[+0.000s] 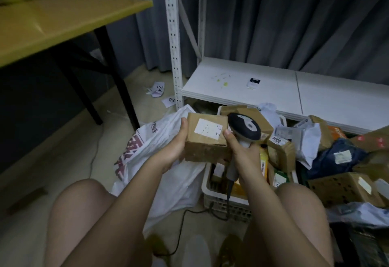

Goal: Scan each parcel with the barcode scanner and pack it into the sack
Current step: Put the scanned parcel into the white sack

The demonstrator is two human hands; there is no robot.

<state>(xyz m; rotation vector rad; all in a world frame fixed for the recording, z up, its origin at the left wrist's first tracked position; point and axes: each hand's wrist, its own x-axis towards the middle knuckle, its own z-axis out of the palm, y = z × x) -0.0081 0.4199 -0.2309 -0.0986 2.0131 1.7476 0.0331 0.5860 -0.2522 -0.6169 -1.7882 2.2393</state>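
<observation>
- Fingers of the left hand are wrapped around the left side of a small cardboard box, thumb up along its edge, so it's held up in the air between the knees.
- Right hand grips the grey handle of the barcode scanner, thumb touching the box's right edge. Scanner's round black head sits just beside the box's top right corner.
- Box has a white label facing up, print too blurry to read.
- White sack with red lettering lies crumpled on the floor, under and left of the box.
- White crate sits to the right of the sack, full of more parcels, with a bigger pile spilling further right.
- Scanner's black cable trails down onto the floor.
- Yellow table off to the upper left, white shelf rack behind the crate, paper scraps by its leg.
</observation>
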